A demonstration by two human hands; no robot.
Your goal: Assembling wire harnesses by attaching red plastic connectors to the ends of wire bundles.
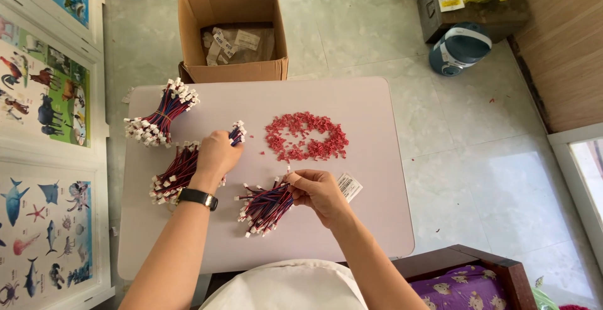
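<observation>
There is just one camera, worn on the person's head. It looks straight down from up high at the small table (377, 209), with the floor (477, 159) all around it.

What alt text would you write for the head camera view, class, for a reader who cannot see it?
Seen from above, a person's left hand grips a wire bundle while the right hand pinches a wire above a loose wire pile on a pale table. Small red pieces lie heaped nearby, with a cardboard box beyond.
</observation>
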